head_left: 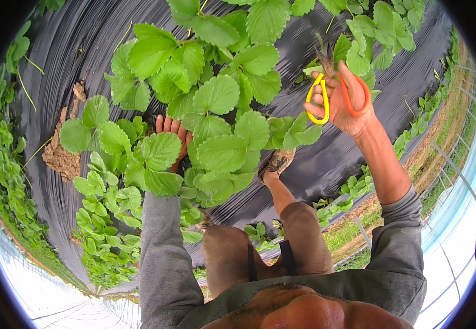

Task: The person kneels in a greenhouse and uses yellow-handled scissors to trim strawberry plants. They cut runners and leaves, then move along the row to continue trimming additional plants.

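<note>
In my right hand is a pair of scissors with one yellow and one orange-red handle loop. The palm faces up, and the soil-dulled blades point away from me, close to the leaves of a strawberry plant. My left hand reaches into a large leafy strawberry plant at the centre. Its fingers look stretched out side by side, and leaves cover much of the hand and wrist. Whether those fingertips touch a stem is hidden.
Black plastic mulch film covers the raised bed, with a clump of brown soil on it at left. More strawberry plants grow at lower left. My shoe rests by the central plant. Metal tubing runs along the right side.
</note>
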Available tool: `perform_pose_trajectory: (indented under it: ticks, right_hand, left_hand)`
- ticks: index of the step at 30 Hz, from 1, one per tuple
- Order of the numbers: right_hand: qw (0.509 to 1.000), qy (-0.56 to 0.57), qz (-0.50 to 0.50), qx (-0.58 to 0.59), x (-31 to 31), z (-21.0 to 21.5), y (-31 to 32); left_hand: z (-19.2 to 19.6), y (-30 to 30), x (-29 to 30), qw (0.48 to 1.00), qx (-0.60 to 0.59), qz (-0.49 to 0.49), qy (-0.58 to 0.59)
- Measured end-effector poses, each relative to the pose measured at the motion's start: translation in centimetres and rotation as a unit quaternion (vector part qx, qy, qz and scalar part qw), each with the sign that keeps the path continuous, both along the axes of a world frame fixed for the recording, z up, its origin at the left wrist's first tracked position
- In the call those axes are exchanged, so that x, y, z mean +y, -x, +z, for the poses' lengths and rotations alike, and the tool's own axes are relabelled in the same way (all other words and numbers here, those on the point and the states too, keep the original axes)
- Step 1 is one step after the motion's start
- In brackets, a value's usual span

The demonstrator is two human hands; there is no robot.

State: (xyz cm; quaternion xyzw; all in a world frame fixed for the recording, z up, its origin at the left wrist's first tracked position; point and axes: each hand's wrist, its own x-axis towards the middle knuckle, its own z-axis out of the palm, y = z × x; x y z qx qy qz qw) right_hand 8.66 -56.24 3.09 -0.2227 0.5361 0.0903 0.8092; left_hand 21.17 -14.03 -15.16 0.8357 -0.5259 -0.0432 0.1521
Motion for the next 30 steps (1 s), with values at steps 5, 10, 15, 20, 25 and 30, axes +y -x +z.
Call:
perform_pose_trajectory:
  ticks: [5, 10, 15, 20, 25, 30]
  right_hand:
    - [0.999, 0.022, 0.031, -0.016, 0.4, 0.4, 0.8]
    - [0.999, 0.009, -0.005, -0.043, -0.2, -0.2, 0.4]
    - [0.993, 0.004, -0.037, -0.116, -0.9, -1.8, 0.2]
    - [0.985, -0.010, -0.153, -0.075, -1.3, -2.9, 0.4]
    - [0.983, -0.047, -0.103, -0.145, 0.7, 1.2, 1.7]
    - [0.980, 0.133, 0.028, -0.142, 2.9, 11.4, 6.4]
  left_hand:
    - [-0.1, -0.6, 0.7, 1.000, 0.006, 0.002, -0.001]
    - [-0.9, -0.5, 0.8, 1.000, 0.018, 0.005, 0.004]
    - [-1.3, -1.0, 1.2, 1.000, -0.017, -0.025, -0.002]
    - [-1.7, -0.6, 1.5, 0.997, 0.003, -0.013, 0.073]
    - [-2.2, -1.0, 1.2, 0.999, -0.010, -0.026, 0.041]
    - [-1.3, -1.5, 0.8, 1.000, 0.005, -0.029, -0.002]
